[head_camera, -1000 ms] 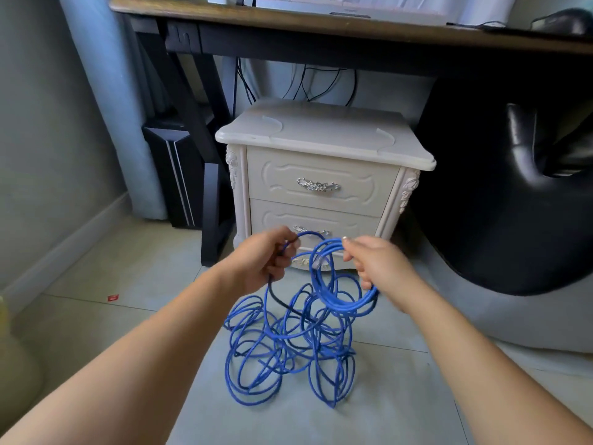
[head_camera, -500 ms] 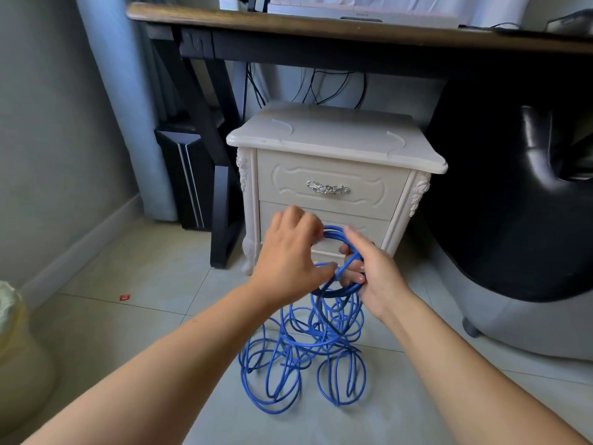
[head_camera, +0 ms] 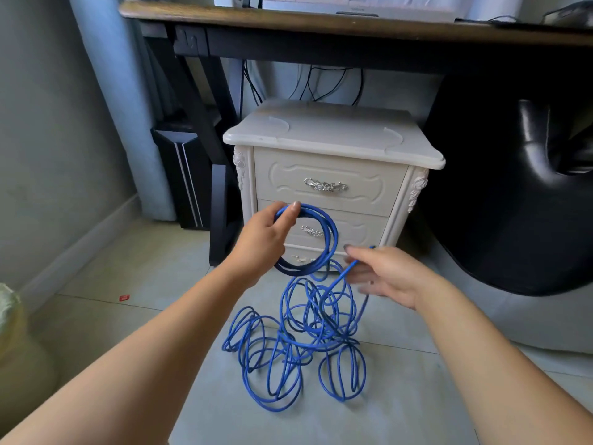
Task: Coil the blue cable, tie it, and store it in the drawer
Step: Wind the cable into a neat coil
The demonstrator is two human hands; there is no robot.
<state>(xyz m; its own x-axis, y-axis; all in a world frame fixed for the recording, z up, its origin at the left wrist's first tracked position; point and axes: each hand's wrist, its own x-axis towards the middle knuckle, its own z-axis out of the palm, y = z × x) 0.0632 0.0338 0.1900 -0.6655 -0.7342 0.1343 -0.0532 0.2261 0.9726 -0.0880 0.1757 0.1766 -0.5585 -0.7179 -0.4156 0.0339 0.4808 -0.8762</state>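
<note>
The left hand (head_camera: 264, 240) grips a small ring of the blue cable (head_camera: 333, 234). The right hand (head_camera: 390, 277) pinches one strand of it. The rest lies in messy loops on the floor (head_camera: 144, 271), in front of the white cabinet (head_camera: 324, 136). Its top drawer (head_camera: 327, 170) is shut.

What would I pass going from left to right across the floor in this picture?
Pale bag at the left edge → small red scrap on the tiles → black computer tower → white bedside cabinet → black chair.
</note>
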